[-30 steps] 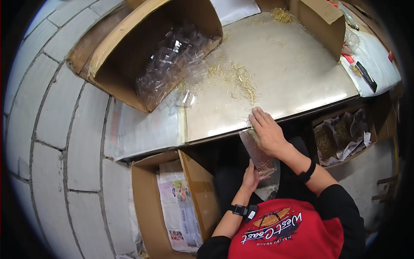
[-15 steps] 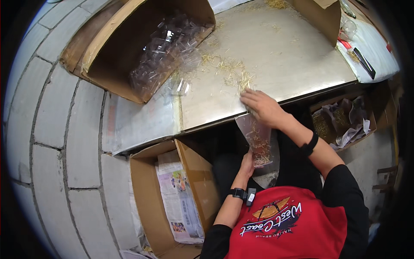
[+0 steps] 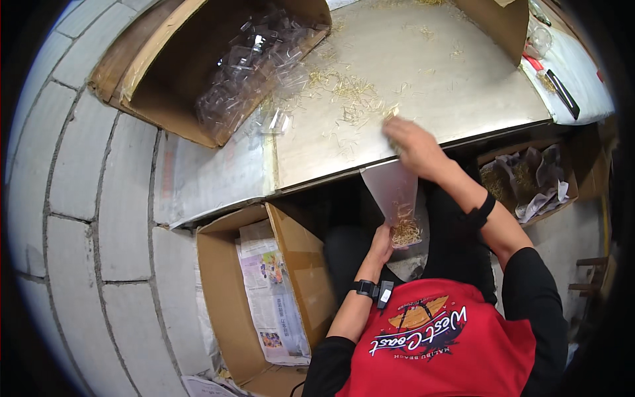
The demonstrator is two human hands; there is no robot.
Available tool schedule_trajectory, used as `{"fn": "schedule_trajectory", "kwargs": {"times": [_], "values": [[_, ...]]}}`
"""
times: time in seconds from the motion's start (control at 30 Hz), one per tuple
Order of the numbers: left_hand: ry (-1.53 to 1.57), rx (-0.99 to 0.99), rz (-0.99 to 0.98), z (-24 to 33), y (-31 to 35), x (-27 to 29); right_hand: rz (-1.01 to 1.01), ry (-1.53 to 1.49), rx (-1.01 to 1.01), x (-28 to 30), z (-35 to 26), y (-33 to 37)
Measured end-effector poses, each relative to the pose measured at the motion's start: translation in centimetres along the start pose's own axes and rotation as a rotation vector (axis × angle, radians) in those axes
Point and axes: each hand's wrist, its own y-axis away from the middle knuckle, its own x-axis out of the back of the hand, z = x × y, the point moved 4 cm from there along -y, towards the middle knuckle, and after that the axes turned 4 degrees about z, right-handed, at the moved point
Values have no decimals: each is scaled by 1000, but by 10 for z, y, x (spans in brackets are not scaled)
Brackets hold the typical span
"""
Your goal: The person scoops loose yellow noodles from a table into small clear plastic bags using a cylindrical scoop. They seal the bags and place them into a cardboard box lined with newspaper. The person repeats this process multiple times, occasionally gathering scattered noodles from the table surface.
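Observation:
At the table's front edge stands a clear, frosted plastic container (image 3: 390, 192), wide at the top and narrower toward its lower end. Small golden bent-wire pieces (image 3: 405, 233) lie heaped in that lower end. My left hand (image 3: 380, 245) grips the container low on its left side, the fingers partly hidden behind it. Just above the container's mouth, over the table edge, is my right hand (image 3: 415, 149), blurred by motion. Some golden pieces show at its fingertips; whether it grips any I cannot tell. More loose golden pieces (image 3: 344, 89) are scattered over the metal tabletop (image 3: 463, 99).
A cardboard box (image 3: 159, 73) of clear plastic pieces (image 3: 254, 69) lies tipped at the table's left. Below stands a newspaper-lined carton (image 3: 301, 284). Under the table at right is another carton (image 3: 569, 169) with golden pieces. A black-handled tool (image 3: 562, 94) lies on a white bag (image 3: 582, 73).
My right hand has moved slightly right and up, off the container's mouth. Golden pieces that were falling through the container now sit heaped at its lower end. The left hand keeps its grip.

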Motion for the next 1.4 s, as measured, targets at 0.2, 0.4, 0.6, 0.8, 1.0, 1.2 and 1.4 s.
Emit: {"fn": "schedule_trajectory", "kwargs": {"times": [0.2,0.4,0.6,0.8,1.0,1.2,1.4], "values": [[-8,-12,-18,-2,0,0,-90,-48,-11,-11,4,-14],[21,-37,-25,2,11,-3,120,-83,84,18,-11,-22],[37,36,-27,-11,30,12,-102,-296,65,25,-49,98],[81,-161,-78,40,82,4,-167,-418,-76,22,-57,139],[96,-415,159,76,96,-13,-274,-168,279,5,-109,142],[100,-437,190,84,103,-20,-174,-337,261,12,-110,127],[24,-386,149,80,110,-26,-33,-424,-150,21,-80,101]]}}
